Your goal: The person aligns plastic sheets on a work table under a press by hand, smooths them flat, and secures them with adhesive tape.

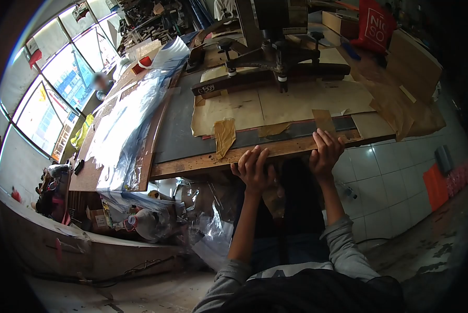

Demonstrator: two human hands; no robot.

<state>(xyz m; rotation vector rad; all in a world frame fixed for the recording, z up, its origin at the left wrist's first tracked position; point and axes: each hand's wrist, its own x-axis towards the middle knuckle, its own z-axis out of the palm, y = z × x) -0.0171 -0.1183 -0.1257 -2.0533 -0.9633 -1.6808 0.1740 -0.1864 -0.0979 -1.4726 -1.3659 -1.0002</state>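
Observation:
My left hand (254, 169) rests at the front wooden edge of the worktable (208, 164), its fingers hooked over the top and its thumb below. To the right of it, my right hand (326, 152) grips the same edge in a similar way. Beyond my hands, brown paper sheeting (296, 101) lies on a dark board (176, 128), held by strips of brown tape (224, 136). Over the sheeting stands a black metal press (278, 55) with a long dark crossbar (317, 71). Neither hand touches the press.
Clear plastic sheets (135, 115) cover a brown board at left. A red bag (374, 26) and cardboard (411, 62) stand at the back right. A large plastic bottle (145, 224) and film lie under the table. Another person (102, 86) is near the windows.

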